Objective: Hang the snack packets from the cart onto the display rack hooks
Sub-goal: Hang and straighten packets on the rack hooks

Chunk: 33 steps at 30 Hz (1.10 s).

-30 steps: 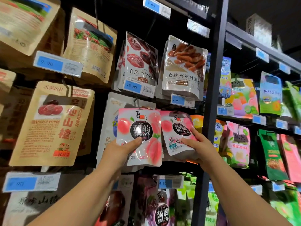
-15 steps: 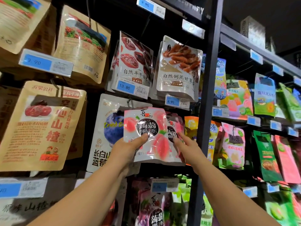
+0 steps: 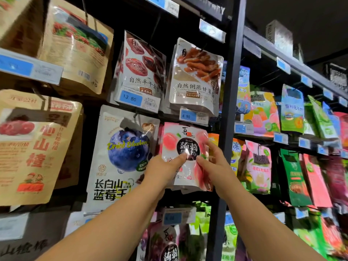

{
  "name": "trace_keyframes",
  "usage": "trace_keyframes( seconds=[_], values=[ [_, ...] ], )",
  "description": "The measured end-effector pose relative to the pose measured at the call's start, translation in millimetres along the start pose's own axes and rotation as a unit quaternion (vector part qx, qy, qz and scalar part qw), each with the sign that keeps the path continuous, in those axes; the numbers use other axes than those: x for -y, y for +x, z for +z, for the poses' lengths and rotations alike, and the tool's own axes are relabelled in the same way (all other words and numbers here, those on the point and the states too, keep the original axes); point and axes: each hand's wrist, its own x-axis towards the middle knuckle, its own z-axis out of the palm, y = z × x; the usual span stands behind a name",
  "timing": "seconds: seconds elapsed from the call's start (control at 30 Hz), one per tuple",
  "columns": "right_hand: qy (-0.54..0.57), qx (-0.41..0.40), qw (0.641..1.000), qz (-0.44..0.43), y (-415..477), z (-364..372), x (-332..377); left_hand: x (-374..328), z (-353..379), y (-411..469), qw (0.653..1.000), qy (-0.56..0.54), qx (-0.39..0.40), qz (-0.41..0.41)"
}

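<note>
Shifted right since half a second ago: peach jelly packet [image 3: 185,136] off the front of the blueberry pouch [image 3: 124,147], now uncovered, and into line under the 4.90 price tag [image 3: 194,116]. Gripped at mid-height from both sides: left thumb laid flat across the dark round label, remaining left fingers hidden behind the film, so a pinch by the look of it; right thumb set on the lower front, right fingers [image 3: 212,149] curled over the right-hand edge. Left hand [image 3: 162,166] and right hand [image 3: 214,166] nearly touching at the thumbs, forearms reaching up from below. Top edge tucked just beneath the tag strip, hang hole and hook both out of sight, so impossible to say whether threaded yet. Probably midway through seating on the hook, against what looks like more packets behind. Likely light, soft and lumpy to handle, with glossy film catching glare and apt to slide under dry thumbs. Limp header liable to fold if steered from this low — better taken near the top corners, close to the hole, to keep it taut. Just to the right, black rack upright [image 3: 228,110]; directly above, sweet-potato pouch [image 3: 195,76]; hanging further right, green packet [image 3: 296,178].
</note>
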Motion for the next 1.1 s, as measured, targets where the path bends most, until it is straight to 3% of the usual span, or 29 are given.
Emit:
trace_keyframes(
  seconds=[0.17,0.37,0.53,0.7,0.83,0.97,1.1],
  values=[
    [0.062,0.006,0.998,0.027,6,3,-3,-5,-4,5,0.991,0.132,0.000,0.018],
    [0.064,-0.064,0.994,0.053,19,1,-5,-25,-7,4,0.960,0.277,0.025,0.031],
    [0.005,-0.124,0.991,0.058,22,-2,-3,-35,-2,9,0.956,0.285,0.035,0.060],
    [-0.062,-0.120,0.989,0.054,23,-1,-4,-32,3,17,0.954,0.271,0.018,0.124],
    [-0.111,-0.112,0.987,0.039,24,1,0,-31,4,27,0.913,0.378,-0.036,0.147],
    [-0.102,-0.115,0.987,0.039,25,0,-1,-35,3,37,0.890,0.417,-0.016,0.182],
    [-0.108,-0.105,0.987,0.055,29,1,-5,-36,5,47,0.830,0.511,0.002,0.225]
  ],
)
